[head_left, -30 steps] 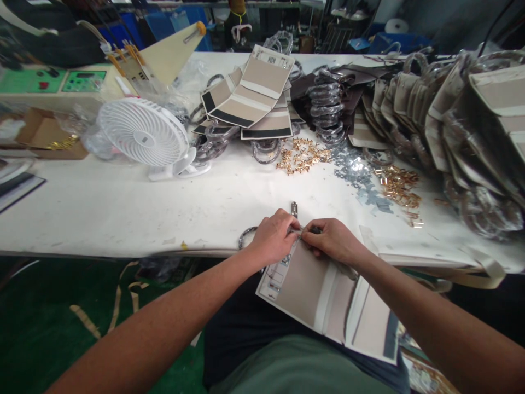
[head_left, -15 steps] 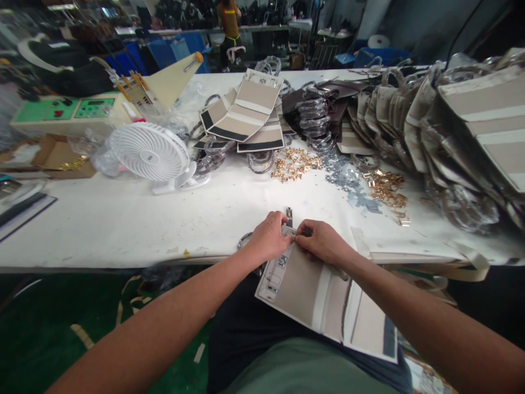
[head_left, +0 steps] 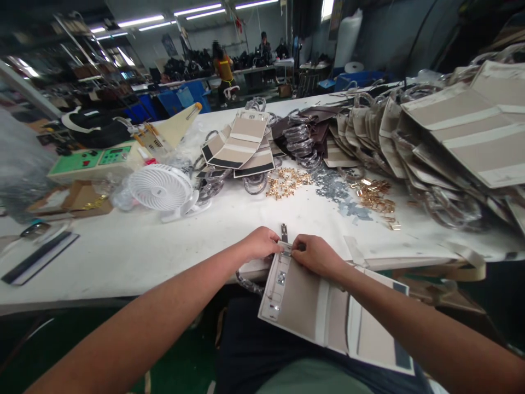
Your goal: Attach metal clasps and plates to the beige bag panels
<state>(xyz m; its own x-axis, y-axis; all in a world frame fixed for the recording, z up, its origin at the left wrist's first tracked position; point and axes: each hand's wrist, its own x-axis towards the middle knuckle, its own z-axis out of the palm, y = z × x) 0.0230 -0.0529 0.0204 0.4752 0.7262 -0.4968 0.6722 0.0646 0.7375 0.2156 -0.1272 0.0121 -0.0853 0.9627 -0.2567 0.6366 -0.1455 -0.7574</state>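
A beige bag panel [head_left: 301, 287] with white strips and a dark end band lies tilted across my lap, its top corner at the table's front edge. Small metal plates [head_left: 281, 278] sit along its left edge. My left hand [head_left: 262, 244] pinches the panel's top corner. Close beside it, my right hand [head_left: 315, 255] is closed over the same corner, its fingertips bunched at a metal plate; what they hold is hidden. A metal strip [head_left: 284, 232] sticks up just beyond the corner. A plastic-wrapped handle [head_left: 249, 282] hangs out at the panel's left.
Gold-coloured fittings [head_left: 287, 183] and grey metal plates [head_left: 338, 189] lie in heaps beyond my hands. More gold-coloured pieces [head_left: 371, 196] are to the right. Stacked bag panels [head_left: 463, 117] fill the right side. A white fan [head_left: 162, 189] stands left. Two people are in the background.
My view has tilted up, showing more of the room. Both hands stay at the panel's top corner, and the metal plate between them shows more clearly.
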